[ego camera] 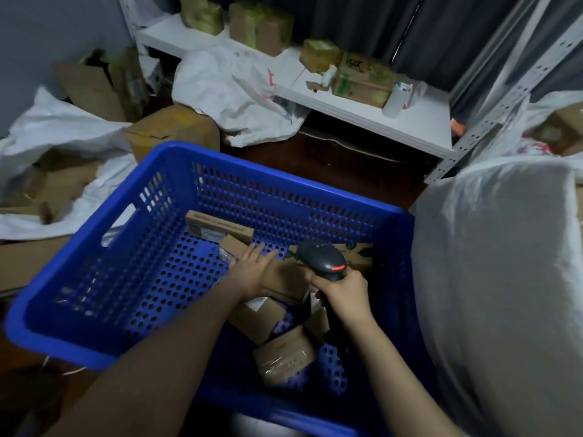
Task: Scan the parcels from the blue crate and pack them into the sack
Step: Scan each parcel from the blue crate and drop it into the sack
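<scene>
blue crate (284,182): small cardboard parcels (284,357) on its floor | left hand (252,270): fingers straight, flat on 1 brown parcel (285,278) | right hand (343,293): wrapped round scanner (321,258) handle | parcel likely light, stiff; take it across its edges | sack (504,263): beside crate, right

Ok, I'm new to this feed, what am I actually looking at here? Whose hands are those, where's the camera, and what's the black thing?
No robot here: a person works with bare hands, and the one picture comes from a camera worn on their head, looking down. The left hand lies flat, fingers straight, on a cardboard parcel inside the blue crate. The right hand grips a black barcode scanner, its head over the crate. A few more small cardboard parcels lie on the crate floor, such as the long box at the far wall. The big white bag on the right is probably the sack.
</scene>
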